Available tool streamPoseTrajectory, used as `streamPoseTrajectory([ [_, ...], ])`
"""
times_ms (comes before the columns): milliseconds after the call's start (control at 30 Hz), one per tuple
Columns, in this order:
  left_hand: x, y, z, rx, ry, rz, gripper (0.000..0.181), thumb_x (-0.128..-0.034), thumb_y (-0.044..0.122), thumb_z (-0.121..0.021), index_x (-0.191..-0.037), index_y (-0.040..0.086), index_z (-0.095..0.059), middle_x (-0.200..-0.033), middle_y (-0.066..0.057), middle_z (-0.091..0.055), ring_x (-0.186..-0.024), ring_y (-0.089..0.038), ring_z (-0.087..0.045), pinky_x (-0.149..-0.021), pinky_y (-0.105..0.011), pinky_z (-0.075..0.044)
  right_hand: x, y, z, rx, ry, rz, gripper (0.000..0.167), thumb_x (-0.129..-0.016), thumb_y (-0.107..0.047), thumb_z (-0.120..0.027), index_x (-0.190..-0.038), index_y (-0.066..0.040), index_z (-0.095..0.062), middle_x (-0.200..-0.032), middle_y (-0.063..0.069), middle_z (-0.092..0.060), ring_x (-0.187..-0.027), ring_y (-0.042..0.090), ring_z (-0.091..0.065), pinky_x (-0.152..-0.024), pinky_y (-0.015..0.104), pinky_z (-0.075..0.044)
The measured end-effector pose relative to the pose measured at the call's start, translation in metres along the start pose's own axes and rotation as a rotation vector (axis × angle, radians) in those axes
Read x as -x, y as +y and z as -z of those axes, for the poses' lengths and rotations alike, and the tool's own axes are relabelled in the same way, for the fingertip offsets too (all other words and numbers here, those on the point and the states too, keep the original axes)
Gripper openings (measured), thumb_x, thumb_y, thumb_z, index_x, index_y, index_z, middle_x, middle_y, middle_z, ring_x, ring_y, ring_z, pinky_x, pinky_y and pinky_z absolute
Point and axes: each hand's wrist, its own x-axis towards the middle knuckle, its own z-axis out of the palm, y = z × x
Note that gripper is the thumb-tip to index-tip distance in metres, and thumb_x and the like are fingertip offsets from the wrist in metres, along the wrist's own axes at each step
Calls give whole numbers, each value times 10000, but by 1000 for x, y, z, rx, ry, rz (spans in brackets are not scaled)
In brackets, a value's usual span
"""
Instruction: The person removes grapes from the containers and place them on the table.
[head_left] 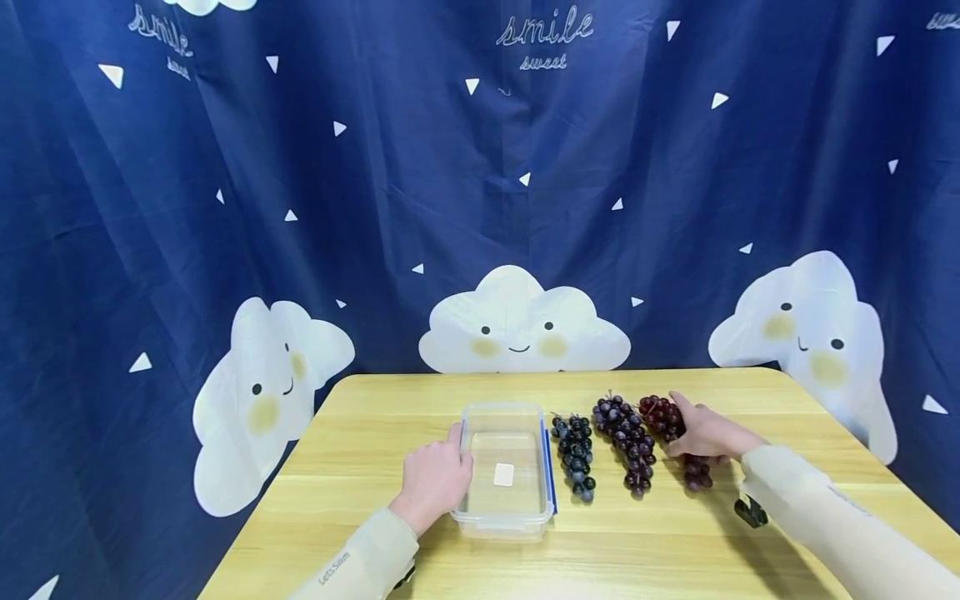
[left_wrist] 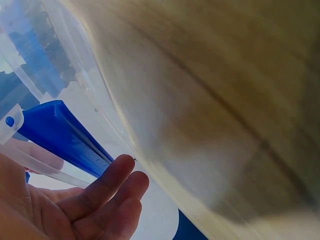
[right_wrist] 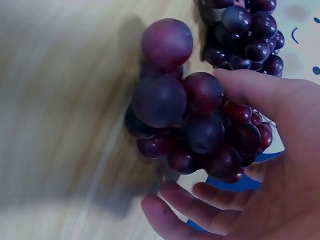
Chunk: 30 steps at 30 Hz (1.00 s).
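Observation:
A clear rectangular plastic container [head_left: 504, 523] with a blue clip along its right side stands on the table. My left hand [head_left: 437, 473] holds its left wall. In the left wrist view, a blue clip [left_wrist: 65, 135] shows beside the curled fingers [left_wrist: 117, 182]. My right hand [head_left: 705, 432] reaches over a bunch of dark red grapes [head_left: 662, 417], thumb and fingers spread around it. The right wrist view shows the bunch [right_wrist: 200, 132] between thumb and fingers, with a gap near the lower fingertips [right_wrist: 157, 207]. Part of the bunch is hidden under the hand.
Two more bunches lie between the container and the right hand: blue-black grapes [head_left: 576, 458] beside the container and purple grapes [head_left: 628, 442] further right. All rest on a light wooden table [head_left: 375, 417]. A dark blue curtain [head_left: 375, 208] hangs behind it.

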Motion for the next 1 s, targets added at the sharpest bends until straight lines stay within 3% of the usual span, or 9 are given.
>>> streamPoseTrajectory([
  [67, 0, 0, 1, 0, 5, -2, 531, -954, 315, -497, -1436, 93, -508, -615, -37, -557, -474, -176, -452, -403, -330, -334, -3, -2, 2, 62, 24, 20, 1088, -844, -353, -777, -1571, 48, -75, -1414, 537, -251, -1104, 623, -526, -868, 669, -495],
  [133, 1, 1, 2, 1, 10, -3, 525, -953, 308, -508, -1428, 85, -516, -617, -43, -563, -469, -177, -450, -401, -331, -335, -6, -4, 3, 103, 29, 37, 1038, -879, -415, -739, -1565, 57, -119, -1420, 531, -261, -1251, 663, -402, -962, 701, -422],
  [233, 2, 1, 2, 7, 8, -2, 526, -955, 307, -511, -1433, 86, -515, -612, -43, -560, -464, -179, -447, -401, -331, -337, -11, -8, 6, 114, -1, 32, 972, -911, -411, -703, -1567, 48, -151, -1428, 520, -263, -1257, 651, -409, -956, 682, -436],
  [333, 2, 2, 2, 10, 1, 0, 534, -960, 315, -502, -1445, 91, -507, -617, -42, -565, -469, -176, -447, -408, -332, -336, -16, -11, 9, 97, -19, 29, 893, -923, -312, -688, -1556, 66, -184, -1435, 497, -296, -1284, 642, -385, -964, 671, -434],
  [500, 1, 2, 3, 14, 4, 2, 534, -960, 315, -501, -1444, 91, -507, -608, -33, -547, -469, -175, -448, -408, -332, -336, -26, -15, 13, 76, -26, 19, 816, -938, -240, -655, -1551, 68, -214, -1459, 451, -334, -1300, 588, -420, -880, 560, -494],
  [733, 2, 1, 0, 23, 9, 4, 531, -949, 309, -514, -1435, 96, -516, -625, -46, -572, -482, -183, -461, -411, -340, -336, -42, -16, 12, 38, -46, 5, 880, -866, -192, -714, -1551, 63, -223, -1460, 427, -368, -1152, 465, -556, -708, 484, -532],
  [867, 3, 1, 1, 24, 15, 5, 525, -949, 304, -519, -1428, 89, -522, -614, -40, -560, -474, -179, -454, -405, -339, -334, -45, -16, 13, -12, -88, -29, 934, -807, -158, -742, -1562, 27, -224, -1500, 417, -310, -1199, 530, -517, -629, 513, -548],
  [1000, 3, 2, 4, 25, 12, 4, 520, -959, 305, -522, -1429, 82, -517, -593, -17, -529, -465, -172, -445, -400, -334, -334, -47, -15, 14, -20, -104, -29, 864, -796, -154, -755, -1528, 8, -326, -1490, 398, -338, -1240, 564, -477, -598, 521, -551],
])
